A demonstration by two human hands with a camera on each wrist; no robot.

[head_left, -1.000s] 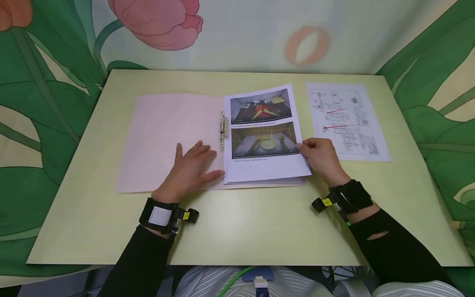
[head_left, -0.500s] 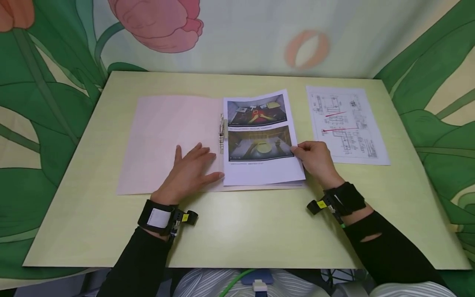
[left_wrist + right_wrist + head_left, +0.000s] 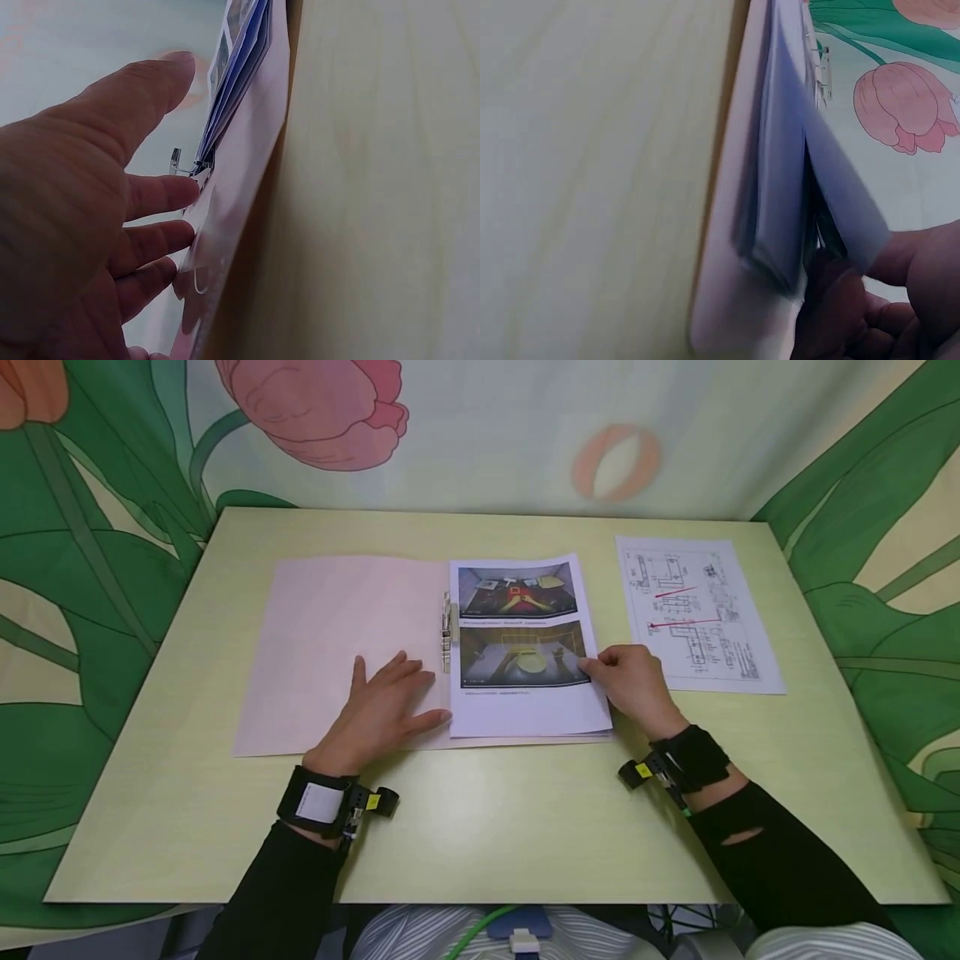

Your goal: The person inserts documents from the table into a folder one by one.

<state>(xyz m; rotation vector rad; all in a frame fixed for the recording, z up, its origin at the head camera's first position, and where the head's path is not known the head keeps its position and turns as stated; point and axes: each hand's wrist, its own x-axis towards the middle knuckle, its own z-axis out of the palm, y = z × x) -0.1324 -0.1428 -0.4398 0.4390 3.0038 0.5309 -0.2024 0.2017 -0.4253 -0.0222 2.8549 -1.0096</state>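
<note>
A pale pink folder (image 3: 330,627) lies spread out on the table. My left hand (image 3: 382,706) rests on its left cover, fingers apart, the thumb reaching toward the lower corner of the papers. At the fold is a metal binder clip (image 3: 447,635). Right of it lies a stack of papers (image 3: 780,187) whose top sheet (image 3: 525,714) has two printed photos. My right hand (image 3: 633,689) pinches that sheet's right edge, thumb above. In the right wrist view the sheet's edge stands lifted off the stack, with fingers beneath it.
A loose sheet with line drawings and red lines (image 3: 705,652) lies on the table (image 3: 510,827), right of the folder. Behind the table hangs a flower-patterned cloth (image 3: 480,435). Black straps with small cameras are on both wrists.
My right hand has moved a little left and the top sheet has come down flatter, more in line with the papers below. My left hand stays on the cover.
</note>
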